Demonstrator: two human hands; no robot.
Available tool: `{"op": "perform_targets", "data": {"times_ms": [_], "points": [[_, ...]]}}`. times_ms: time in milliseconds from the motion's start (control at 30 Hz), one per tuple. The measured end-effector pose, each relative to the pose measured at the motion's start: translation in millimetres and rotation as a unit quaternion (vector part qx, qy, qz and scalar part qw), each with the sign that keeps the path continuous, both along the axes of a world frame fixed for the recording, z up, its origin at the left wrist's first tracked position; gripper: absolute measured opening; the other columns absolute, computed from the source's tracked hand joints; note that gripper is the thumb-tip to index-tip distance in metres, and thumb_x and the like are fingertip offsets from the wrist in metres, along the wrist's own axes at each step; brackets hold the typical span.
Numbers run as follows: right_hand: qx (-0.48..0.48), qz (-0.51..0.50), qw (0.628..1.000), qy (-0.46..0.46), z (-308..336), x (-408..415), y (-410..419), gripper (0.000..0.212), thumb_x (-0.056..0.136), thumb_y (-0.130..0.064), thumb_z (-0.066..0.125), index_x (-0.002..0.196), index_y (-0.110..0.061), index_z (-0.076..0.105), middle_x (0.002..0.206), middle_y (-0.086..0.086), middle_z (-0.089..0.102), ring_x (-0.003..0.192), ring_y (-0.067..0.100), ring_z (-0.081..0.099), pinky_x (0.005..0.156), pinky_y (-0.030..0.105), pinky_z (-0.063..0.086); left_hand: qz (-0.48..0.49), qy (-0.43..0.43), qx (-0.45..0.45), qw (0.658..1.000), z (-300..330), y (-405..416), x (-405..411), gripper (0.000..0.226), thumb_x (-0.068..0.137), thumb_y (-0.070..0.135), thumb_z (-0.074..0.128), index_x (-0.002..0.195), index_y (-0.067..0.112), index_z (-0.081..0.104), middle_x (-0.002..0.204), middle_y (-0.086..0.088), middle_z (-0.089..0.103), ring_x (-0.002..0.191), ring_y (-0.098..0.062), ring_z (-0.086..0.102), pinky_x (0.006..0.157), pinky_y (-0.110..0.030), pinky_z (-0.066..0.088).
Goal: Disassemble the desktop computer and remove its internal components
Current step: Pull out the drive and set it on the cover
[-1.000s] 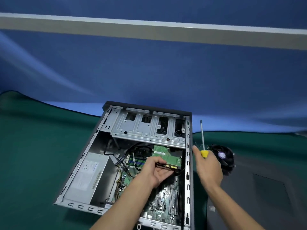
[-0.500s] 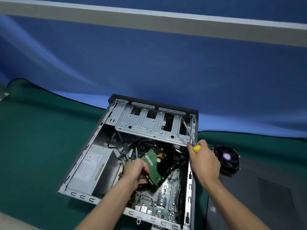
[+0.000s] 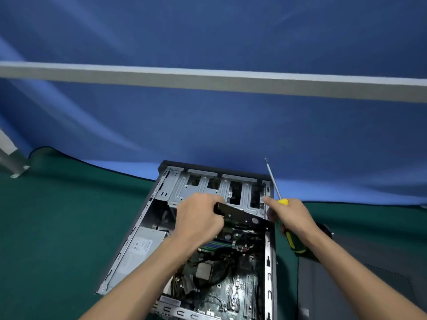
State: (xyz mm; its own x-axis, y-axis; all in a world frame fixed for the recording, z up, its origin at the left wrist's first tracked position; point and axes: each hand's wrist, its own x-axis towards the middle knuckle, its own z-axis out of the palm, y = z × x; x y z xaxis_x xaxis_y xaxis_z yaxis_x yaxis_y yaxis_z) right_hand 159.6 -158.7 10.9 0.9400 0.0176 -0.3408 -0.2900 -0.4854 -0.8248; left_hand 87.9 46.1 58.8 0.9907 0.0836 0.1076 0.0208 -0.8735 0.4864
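Black and flat, the hard drive (image 3: 242,215) now rides above the open computer case (image 3: 269,250), where half a second ago you had it tilted low over the motherboard (image 3: 233,289) with its green circuit side showing. Judging from that, the drive is free of its bay and cables and can go straight out of the chassis, leaving the power supply (image 3: 136,252), the motherboard and its cabling yet to come out. Your left hand (image 3: 198,220) reaches in over the case from the near side, knuckles up, fingers curled round the drive's left end in a firm grip. Your right hand (image 3: 293,218) sits just past the case's right wall, fist wrapped round the green-and-yellow handle of the screwdriver (image 3: 276,188), whose shaft points up and away towards the blue backdrop; its forefinger stretches out towards the drive's right end and seems to steady it. Beneath everything lies the green worktop (image 3: 57,227), with the removed grey side panel (image 3: 346,287) lying to the right of the case.
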Motion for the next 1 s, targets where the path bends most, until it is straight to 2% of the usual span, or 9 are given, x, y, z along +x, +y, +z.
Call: {"op": "perform_targets", "data": {"times_ms": [100, 233, 333, 467, 633, 733, 833, 933, 1000], "points": [[-0.045, 0.027, 0.999, 0.003, 22.9, -3.0, -5.2, 0.044, 0.078, -0.048, 0.069, 0.054, -0.012, 0.063, 0.042, -0.008, 0.056, 0.037, 0.012, 0.05, 0.043, 0.02, 0.037, -0.1, -0.096, -0.005, 0.99, 19.5, -16.5, 1.7, 0.039, 0.055, 0.007, 0.048, 0.08, 0.023, 0.074, 0.075, 0.006, 0.071, 0.074, -0.016, 0.062, 0.068, -0.031, 0.05], [-0.162, 0.08, 0.982, -0.048, 36.3, -15.2, -31.8, 0.036, 0.077, -0.049, 0.065, 0.069, -0.014, 0.068, 0.055, -0.003, 0.062, 0.058, 0.018, 0.055, 0.057, 0.03, 0.042, -0.259, -0.163, -0.001, 0.952, 25.4, -42.8, 10.8, 0.035, 0.049, -0.001, 0.049, 0.073, 0.012, 0.071, 0.072, 0.003, 0.069, 0.072, -0.022, 0.061, 0.071, -0.033, 0.045], [-0.091, 0.069, 0.992, -0.052, 37.5, -30.7, -54.6, 0.017, 0.079, -0.042, 0.066, 0.073, -0.028, 0.072, 0.059, -0.01, 0.065, 0.053, 0.006, 0.055, 0.054, 0.027, 0.043, -0.323, -0.169, 0.001, 0.931, 18.5, -65.9, 16.7, 0.032, 0.052, -0.005, 0.052, 0.074, 0.01, 0.07, 0.073, 0.003, 0.068, 0.074, -0.023, 0.059, 0.076, -0.034, 0.043], [-0.084, -0.009, 0.996, 0.012, 23.4, -47.8, -81.2, 0.033, 0.079, -0.048, 0.066, 0.065, -0.018, 0.063, 0.044, -0.007, 0.052, 0.04, 0.011, 0.047, 0.047, 0.021, 0.036, -0.4, -0.159, 0.02, 0.903, 3.8, -100.5, 18.5, 0.034, 0.051, -0.002, 0.052, 0.076, 0.011, 0.07, 0.074, 0.001, 0.068, 0.073, -0.024, 0.059, 0.074, -0.036, 0.046], [-0.063, -0.102, 0.992, 0.043, -2.7, -74.9, -112.9, 0.04, 0.081, -0.045, 0.067, 0.057, -0.016, 0.053, 0.049, -0.004, 0.051, 0.036, 0.012, 0.042, 0.046, 0.025, 0.032, -0.487, -0.123, 0.095, 0.86, -19.5, -139.7, 22.5, 0.036, 0.049, 0.003, 0.056, 0.08, 0.013, 0.07, 0.072, 0.0, 0.067, 0.071, -0.025, 0.058, 0.077, -0.032, 0.047], [-0.035, -0.124, 0.989, 0.068, -15.5, -92.8, -120.1, 0.033, 0.079, -0.035, 0.068, 0.057, -0.014, 0.056, 0.052, 0.001, 0.053, 0.037, 0.016, 0.043, 0.044, 0.023, 0.032, -0.509, -0.085, 0.139, 0.845, -40.7, -160.5, 24.6, 0.036, 0.056, 0.005, 0.056, 0.088, 0.016, 0.07, 0.081, 0.001, 0.069, 0.082, -0.024, 0.057, 0.081, -0.033, 0.042], [0.002, -0.124, 0.988, 0.09, -25.0, -106.9, -124.1, 0.01, 0.077, -0.013, 0.063, 0.067, -0.014, 0.067, 0.059, 0.006, 0.063, 0.035, 0.015, 0.047, 0.04, 0.024, 0.036, -0.493, -0.042, 0.193, 0.847, -61.4, -172.7, 25.1, 0.033, 0.066, 0.012, 0.048, 0.092, 0.018, 0.066, 0.096, 0.004, 0.068, 0.095, -0.02, 0.052, 0.087, -0.029, 0.032], [0.052, -0.11, 0.988, 0.092, -33.5, -113.9, -126.4, 0.026, 0.075, 0.004, 0.058, 0.081, -0.018, 0.069, 0.058, 0.002, 0.058, 0.036, 0.012, 0.044, 0.037, 0.022, 0.035, -0.465, -0.003, 0.199, 0.863, -73.8, -178.6, 24.5, 0.033, 0.066, 0.014, 0.048, 0.094, 0.021, 0.065, 0.095, 0.004, 0.066, 0.096, -0.018, 0.052, 0.085, -0.027, 0.031], [0.054, -0.097, 0.99, 0.082, -36.0, -115.7, -122.6, 0.025, 0.074, -0.002, 0.069, 0.09, -0.021, 0.067, 0.062, 0.0, 0.06, 0.042, 0.011, 0.047, 0.038, 0.021, 0.037, -0.436, 0.023, 0.177, 0.882, -80.5, -180.0, 24.4, 0.038, 0.068, 0.014, 0.049, 0.1, 0.025, 0.066, 0.098, 0.005, 0.066, 0.099, -0.017, 0.053, 0.081, -0.027, 0.029]]}}
